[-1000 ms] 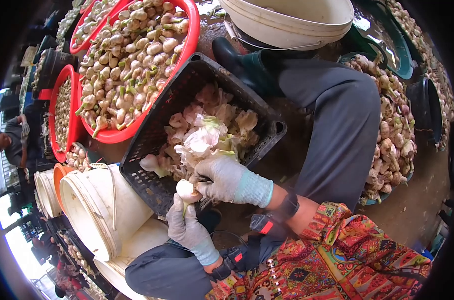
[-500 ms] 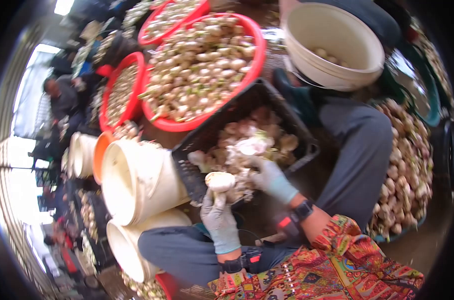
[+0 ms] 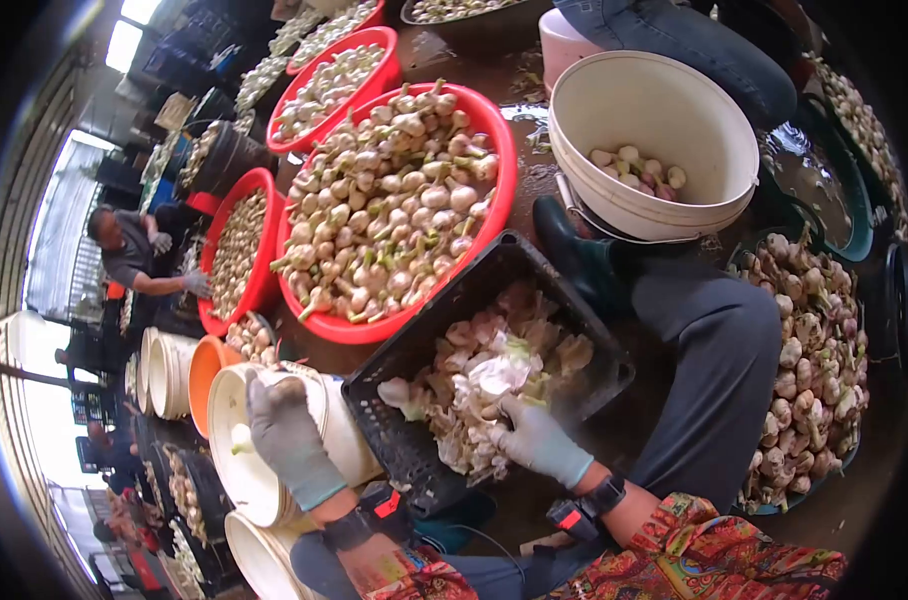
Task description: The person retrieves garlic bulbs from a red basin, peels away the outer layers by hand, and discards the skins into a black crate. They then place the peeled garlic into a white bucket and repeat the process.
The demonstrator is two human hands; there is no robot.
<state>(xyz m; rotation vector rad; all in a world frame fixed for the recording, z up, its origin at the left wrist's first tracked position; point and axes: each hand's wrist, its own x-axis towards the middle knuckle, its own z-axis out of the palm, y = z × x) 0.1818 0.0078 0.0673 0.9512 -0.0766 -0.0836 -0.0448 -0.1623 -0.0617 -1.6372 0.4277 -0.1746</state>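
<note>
My left hand (image 3: 292,440), in a pale glove, is over the mouth of a white bucket (image 3: 224,475) on the left. Its fingers stretch upward, apart from a peeled garlic bulb (image 3: 241,438) seen inside the bucket's mouth. My gloved right hand (image 3: 539,440) is above the front of a black plastic crate (image 3: 414,470). Its fingers are curled; whatever they hold, if anything, is hidden. Beneath and beside it lies a heap of garlic skins (image 3: 504,375) in the crate.
Red tubs (image 3: 509,190) of garlic bulbs stand beyond the crate. A white bucket (image 3: 664,100) with several peeled bulbs is at upper right. More unpeeled garlic (image 3: 804,370) is heaped by my knee. A co-worker (image 3: 134,250) bends over a tub at far left.
My left hand has moved left from the crate to the white bucket and let go of the garlic bulb. My right hand stays over the skins. The view has tilted upward.
</note>
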